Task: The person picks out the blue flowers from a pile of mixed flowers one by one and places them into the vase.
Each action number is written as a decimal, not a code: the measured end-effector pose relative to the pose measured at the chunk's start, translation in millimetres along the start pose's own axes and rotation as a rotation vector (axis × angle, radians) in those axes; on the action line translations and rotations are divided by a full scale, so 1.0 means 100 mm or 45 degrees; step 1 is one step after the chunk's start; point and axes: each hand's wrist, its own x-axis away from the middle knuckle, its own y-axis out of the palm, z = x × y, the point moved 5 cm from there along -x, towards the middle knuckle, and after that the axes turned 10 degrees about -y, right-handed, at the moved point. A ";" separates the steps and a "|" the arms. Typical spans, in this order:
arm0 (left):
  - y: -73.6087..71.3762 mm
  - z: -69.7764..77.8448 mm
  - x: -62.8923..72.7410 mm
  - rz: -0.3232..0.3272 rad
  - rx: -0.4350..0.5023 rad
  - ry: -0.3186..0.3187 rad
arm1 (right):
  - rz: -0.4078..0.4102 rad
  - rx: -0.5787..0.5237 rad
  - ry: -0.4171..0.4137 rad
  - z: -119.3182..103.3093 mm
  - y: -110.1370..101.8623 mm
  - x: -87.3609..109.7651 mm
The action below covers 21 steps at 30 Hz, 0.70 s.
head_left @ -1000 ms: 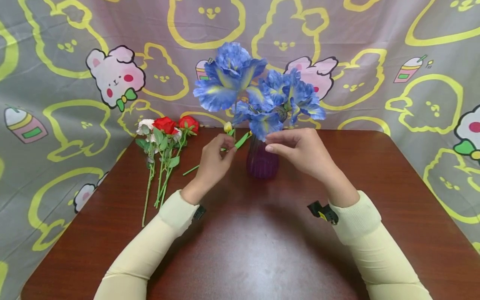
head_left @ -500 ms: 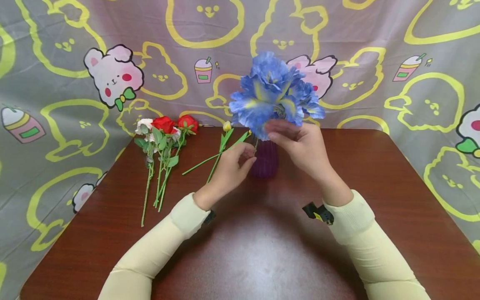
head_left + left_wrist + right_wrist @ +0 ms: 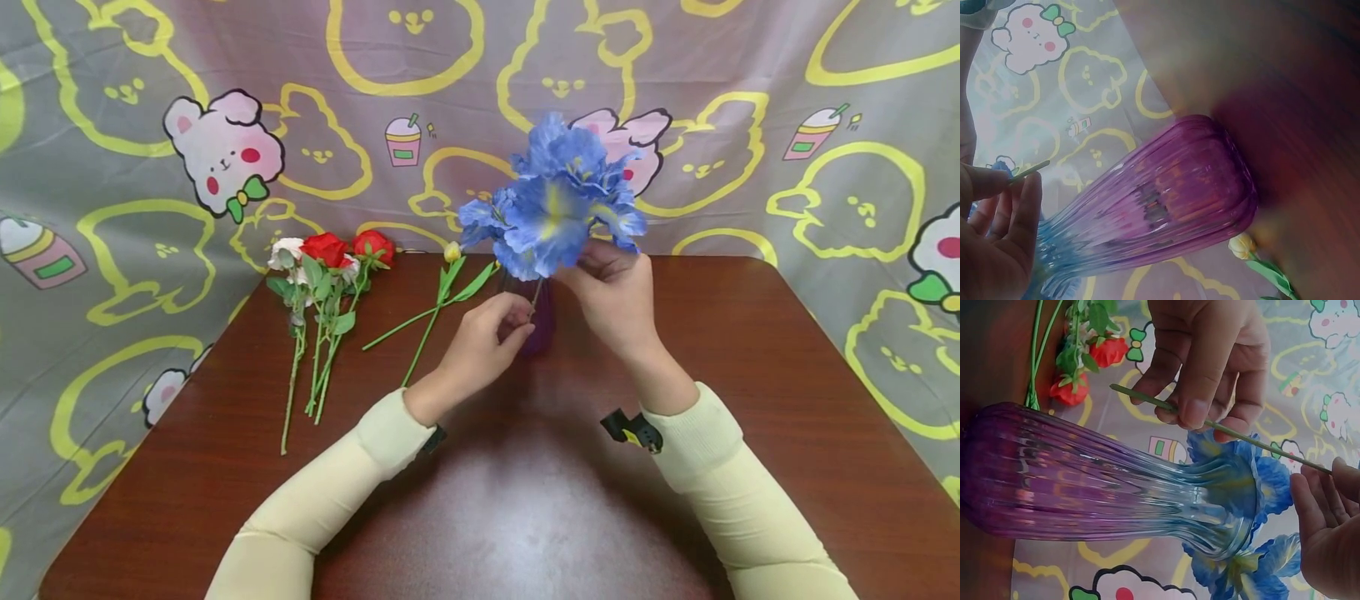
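A blue artificial iris (image 3: pixel 553 218) with a yellow throat overlaps other blue blooms (image 3: pixel 480 218) in the head view. My left hand (image 3: pixel 487 342) pinches its thin green stem (image 3: pixel 1247 439) between thumb and fingers, near the lower end. Higher up, just under the petals, my right hand (image 3: pixel 618 300) pinches the same stem. Behind the hands stands a ribbed glass vase (image 3: pixel 1079 478), purple at the base and bluish at the flared mouth. More blue irises (image 3: pixel 1241 569) show at that mouth. The stem's lower tip points free beside the vase in the right wrist view.
Red roses (image 3: pixel 326 250) and white flowers (image 3: pixel 287 252) lie on the brown table (image 3: pixel 720 350) at the left. Yellow tulips (image 3: pixel 452 252) with crossed green stems lie between them and the vase. A patterned cloth (image 3: pixel 420 58) hangs behind the table.
My left hand has carried the iris rightward and slightly down, bringing its bloom in front of the others. My right hand's fingers have closed on the stem beneath the bloom.
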 end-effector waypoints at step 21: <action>0.11 0.03 -0.01 -0.041 0.008 0.026 | 0.088 -0.016 0.043 0.06 -0.11 0.04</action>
